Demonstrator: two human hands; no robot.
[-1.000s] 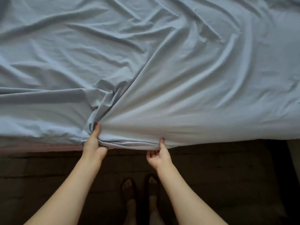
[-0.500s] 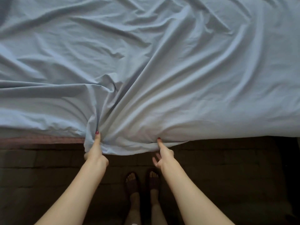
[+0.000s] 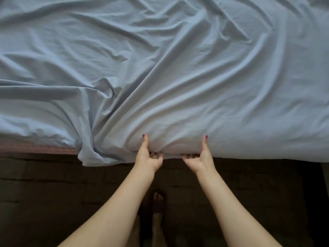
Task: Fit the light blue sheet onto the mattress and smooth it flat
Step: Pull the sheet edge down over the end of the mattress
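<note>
Now both hands, left hand (image 3: 148,156) and right hand (image 3: 200,157), pinch the light blue sheet's (image 3: 160,77) near hem, thumbs on top, fingers curled beneath; pull evenly down over the mattress edge (image 3: 35,148), keeping tension.

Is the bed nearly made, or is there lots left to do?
Partly. Done: the light blue sheet is spread over the mattress. In hand: the left hand and right hand pinch its near edge, thumbs on top. Left: big wrinkles to smooth, and at the left the mattress's pinkish side shows uncovered.
</note>
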